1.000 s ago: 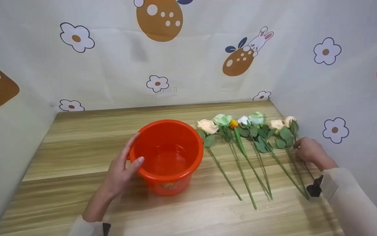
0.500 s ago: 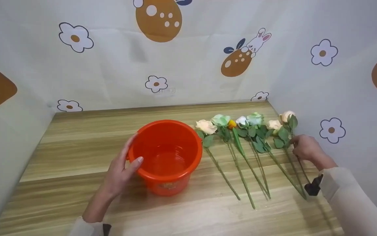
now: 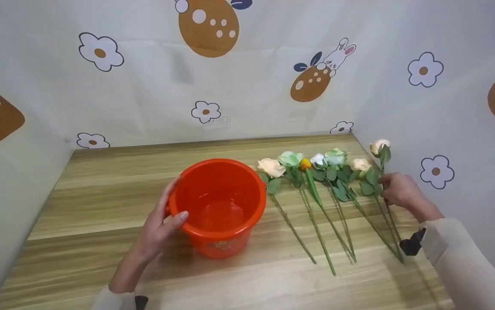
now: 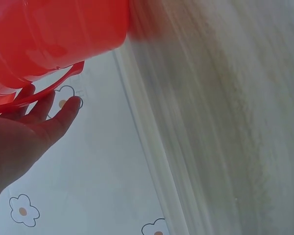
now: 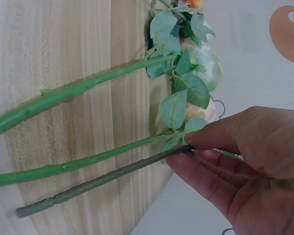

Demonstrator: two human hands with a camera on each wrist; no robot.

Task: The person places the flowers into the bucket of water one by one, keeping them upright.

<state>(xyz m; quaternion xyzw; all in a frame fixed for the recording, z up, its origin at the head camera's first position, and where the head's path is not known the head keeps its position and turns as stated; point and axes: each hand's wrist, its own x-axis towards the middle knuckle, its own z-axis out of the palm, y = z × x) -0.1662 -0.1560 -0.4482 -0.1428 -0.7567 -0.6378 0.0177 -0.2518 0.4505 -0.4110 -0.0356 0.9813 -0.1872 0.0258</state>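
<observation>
A red plastic bucket [image 3: 221, 235] stands upright on the table. My left hand [image 3: 154, 234] grips its left rim, thumb over the edge and fingers outside; in the left wrist view those fingers lie by the bucket's handle [image 4: 68, 76]. On the far right, my right hand [image 3: 400, 190] pinches the stem of a peach rose [image 3: 379, 147] between thumb and index finger. That rose's dark stem [image 5: 105, 181] slants down from the pinch in the right wrist view. Beside it lies another peach rose [image 3: 360, 165] with a green stem.
More artificial flowers lie in a row right of the bucket: a peach rose [image 3: 272, 167], a pale green one [image 3: 291, 158], an orange bloom [image 3: 305, 163], a white one [image 3: 317, 159] and another green one [image 3: 335, 156]. Patterned cloth walls [image 3: 256, 86] enclose the wooden table [image 3: 113, 193].
My right hand has shifted slightly up and left, and the rightmost peach rose has risen with it. My left hand and the bucket have stayed in place.
</observation>
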